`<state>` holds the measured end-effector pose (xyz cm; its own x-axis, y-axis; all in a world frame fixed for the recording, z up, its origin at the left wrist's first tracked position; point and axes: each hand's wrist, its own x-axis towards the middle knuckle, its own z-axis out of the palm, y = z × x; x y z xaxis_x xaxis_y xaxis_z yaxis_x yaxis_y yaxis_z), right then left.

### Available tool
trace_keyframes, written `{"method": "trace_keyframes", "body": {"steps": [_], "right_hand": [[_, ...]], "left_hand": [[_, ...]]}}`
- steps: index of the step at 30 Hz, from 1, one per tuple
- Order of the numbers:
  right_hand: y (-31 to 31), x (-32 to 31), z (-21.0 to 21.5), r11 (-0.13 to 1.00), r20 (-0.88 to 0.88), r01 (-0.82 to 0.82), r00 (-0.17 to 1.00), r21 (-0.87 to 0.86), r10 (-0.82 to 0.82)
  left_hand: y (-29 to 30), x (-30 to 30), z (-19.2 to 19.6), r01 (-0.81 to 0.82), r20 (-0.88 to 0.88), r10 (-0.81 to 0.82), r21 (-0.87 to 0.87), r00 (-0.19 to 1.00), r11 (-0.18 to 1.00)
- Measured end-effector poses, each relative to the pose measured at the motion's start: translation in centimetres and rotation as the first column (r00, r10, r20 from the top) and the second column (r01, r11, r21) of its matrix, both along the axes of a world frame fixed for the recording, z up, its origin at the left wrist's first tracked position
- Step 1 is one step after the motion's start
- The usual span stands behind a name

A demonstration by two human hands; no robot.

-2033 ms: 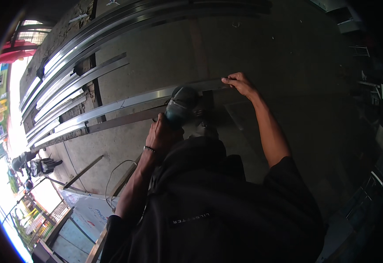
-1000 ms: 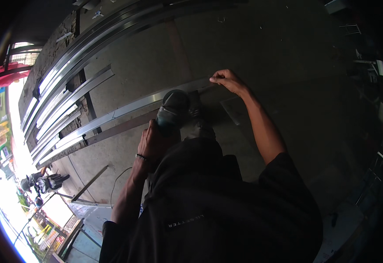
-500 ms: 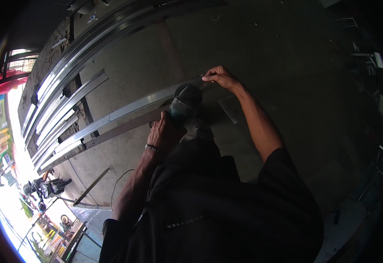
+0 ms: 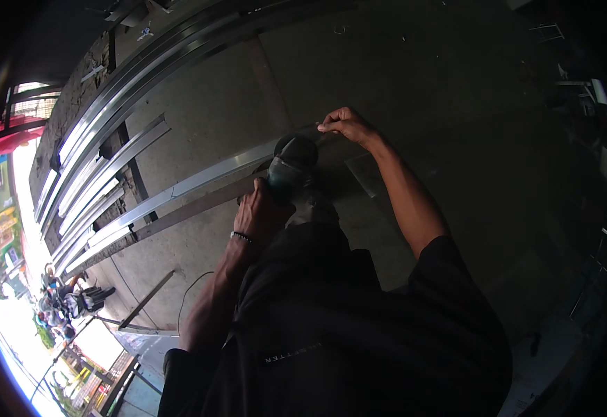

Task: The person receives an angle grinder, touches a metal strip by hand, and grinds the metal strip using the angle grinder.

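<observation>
My left hand [image 4: 257,208], with a beaded bracelet at its wrist, is wrapped round a power tool that looks like an angle grinder [image 4: 286,174], with a teal body and a dark round head. The head lies against a long grey metal bar [image 4: 209,170], covering part of it. At the far end of this bar, my right hand [image 4: 345,126] is closed in a pinch on its tip, fingers bent and thumb pressed in. A brown, rusty-looking bar [image 4: 192,203] runs alongside on the near side. The grinder's contact point is hidden.
Several long shiny metal profiles [image 4: 126,90] lie across dark supports at the upper left. A cord [image 4: 184,299] curves over the concrete floor [image 4: 387,62] beside my left forearm. A motorbike [image 4: 84,299] stands by the bright opening at left. A thin plate edge [image 4: 362,177] lies right of the grinder.
My right hand and the grinder have shifted very slightly left. More shapes show beside the motorbike at the opening, too small to make out. Both hands keep their holds.
</observation>
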<state>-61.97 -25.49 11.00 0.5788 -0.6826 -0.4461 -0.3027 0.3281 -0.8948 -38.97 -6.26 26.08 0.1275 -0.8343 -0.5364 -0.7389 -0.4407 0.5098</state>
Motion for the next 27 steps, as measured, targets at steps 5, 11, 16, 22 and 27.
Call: {"method": "trace_keyframes", "body": {"steps": [5, 11, 16, 22, 27], "right_hand": [[-0.2, 0.1, -0.5, 0.999, -0.001, -0.041, 0.999, 0.01, 0.042], [0.4, -0.7, -0.7, 0.998, -0.004, -0.031, 1.0, 0.051, 0.031], [1.9, -0.8, 0.2, 0.999, -0.112, 0.017, 0.993, -0.043, -0.021], [2.3, -0.3, 1.9, 0.998, -0.09, 0.037, 0.995, 0.06, -0.032], [2.6, -0.2, 0.7, 0.991, 0.036, 0.063, 0.997, 0.118, -0.068]], "left_hand": [[-1.1, -1.7, 0.3, 0.059, 0.016, -0.059, -0.006, 0.998, 0.998], [1.1, 1.3, 0.2, 0.001, 0.026, -0.001, -0.009, 1.0, 1.0], [2.4, 3.7, 2.8, -0.116, 0.015, 0.115, 0.039, 0.993, 0.993], [1.4, 3.5, 2.1, -0.111, 0.001, 0.111, -0.035, 0.994, 0.993], [0.1, 1.8, 2.3, -0.153, -0.029, 0.153, 0.008, 0.988, 0.988]]}}
